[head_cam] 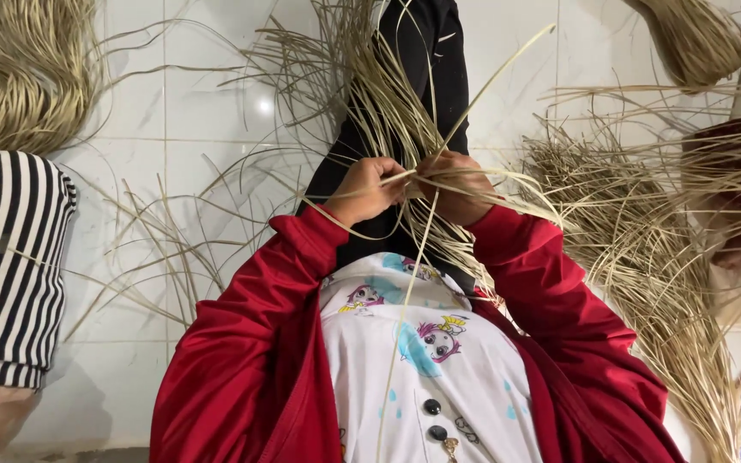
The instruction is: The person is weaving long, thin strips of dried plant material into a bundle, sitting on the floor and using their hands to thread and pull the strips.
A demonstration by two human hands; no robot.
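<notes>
My left hand point(369, 190) and my right hand point(456, 184) meet in front of my chest, both closed on thin pale straw strands point(405, 129). The strands fan out upward over my black trouser leg point(426, 51), and one long strand point(413, 283) hangs down across my white printed shirt. Red jacket sleeves cover both arms to the wrists. The fingertips are pressed together at the point where the strands cross, which hides what lies between them.
A white tiled floor point(182, 111) lies under loose straw. Thick straw bundles sit at the top left point(27, 77) and top right point(696, 39), and a big pile point(645, 257) lies to the right. Another person's striped sleeve point(6, 266) is at the left; a second person's clothing point(731, 171) is at the right edge.
</notes>
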